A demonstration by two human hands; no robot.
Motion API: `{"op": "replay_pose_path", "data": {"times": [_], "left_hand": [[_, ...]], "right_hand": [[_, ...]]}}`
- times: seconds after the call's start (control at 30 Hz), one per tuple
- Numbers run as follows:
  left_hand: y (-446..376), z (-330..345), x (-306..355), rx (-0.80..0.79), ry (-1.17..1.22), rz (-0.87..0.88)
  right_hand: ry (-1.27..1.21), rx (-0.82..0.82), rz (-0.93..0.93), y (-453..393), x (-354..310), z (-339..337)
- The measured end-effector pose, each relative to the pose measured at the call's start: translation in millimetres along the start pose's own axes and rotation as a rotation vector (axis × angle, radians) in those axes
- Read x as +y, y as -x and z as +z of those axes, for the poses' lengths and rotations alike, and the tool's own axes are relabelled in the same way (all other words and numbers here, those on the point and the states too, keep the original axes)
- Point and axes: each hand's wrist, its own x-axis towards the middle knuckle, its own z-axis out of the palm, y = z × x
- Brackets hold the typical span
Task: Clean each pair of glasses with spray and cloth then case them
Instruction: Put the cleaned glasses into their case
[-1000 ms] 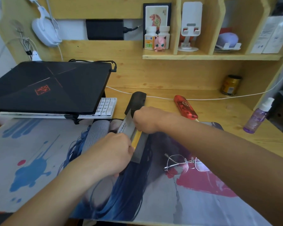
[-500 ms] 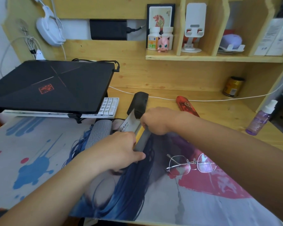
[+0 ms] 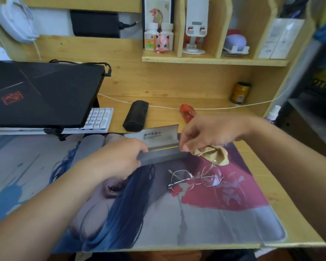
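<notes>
Since a second ago, the right hand has drawn a tan cloth out of the open grey case, and the case has swung from lengthwise to crosswise on the mat. The left hand grips the case's left end, fingers wrapped over its rim, likely to steady it so it does not slide while the cloth comes free. The right fingers are pinched together on the crumpled cloth just past the case's right end. The wire-framed glasses lie folded on the printed mat near the front of the surface, just below the cloth and touched by neither hand. A black case and a red case lie behind, presumably for other pairs. The spray bottle stands at the far right edge, mostly hidden behind the right forearm, so it will need a reach across before any wiping starts.
</notes>
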Motion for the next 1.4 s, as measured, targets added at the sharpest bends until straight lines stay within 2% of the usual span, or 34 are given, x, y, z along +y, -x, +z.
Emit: {"op": "replay_pose_path", "data": {"times": [0.1,0.17,0.23,0.27,0.37,0.4,0.53,0.63,0.73,0.87,0.97,1.03,1.1,1.2,1.3,1.4], "left_hand": [[4.6,5.1,4.2,0.085,-0.074,0.011],[15.7,14.2,8.9,0.222,-0.117,0.056],[30.3,20.5,13.4,0.294,-0.043,0.085],[36.8,23.2,14.6,0.255,0.012,0.090],[44.1,35.8,16.6,-0.067,0.102,0.092],[42.8,39.5,16.1,-0.109,0.123,0.093],[32.4,42.7,7.9,-0.034,0.228,0.030],[32.4,42.0,2.6,-0.052,0.362,0.005],[33.1,43.4,5.0,-0.057,0.551,0.023],[28.9,48.8,18.9,0.092,0.739,0.035],[26.7,51.3,29.2,0.119,1.059,-0.040],[24.3,47.8,32.9,0.126,1.251,-0.078],[20.4,37.5,35.4,0.154,1.336,-0.070],[8.3,12.3,36.0,0.215,1.242,-0.034],[-9.7,-9.1,29.4,0.214,1.116,-0.025],[-25.9,-19.1,18.2,0.162,0.972,-0.026]], "right_hand": [[0.074,-0.118,0.023,13.9,-1.1,4.9],[0.159,-0.198,0.054,14.1,-4.8,12.8],[0.259,-0.273,0.093,8.2,-3.9,27.4],[0.300,-0.304,0.109,5.3,-3.1,35.8],[0.393,-0.320,0.101,-1.7,-1.1,55.1],[0.407,-0.307,0.096,-2.2,-2.0,57.1],[0.332,-0.239,0.079,0.4,-2.0,55.2],[0.235,-0.188,0.064,2.7,1.9,51.0],[0.054,-0.118,0.069,2.1,8.9,46.2],[-0.301,-0.053,0.097,1.6,10.8,38.6],[-0.580,0.023,0.073,-1.0,8.5,38.5],[-0.856,0.111,0.024,-5.0,2.9,40.8],[-1.096,0.261,-0.008,-11.3,-6.4,44.5],[-1.367,0.467,-0.018,-25.4,-23.8,49.8],[-1.477,0.581,0.038,-42.7,-37.0,56.1],[-1.465,0.540,0.092,-49.0,-35.5,58.7]]}}
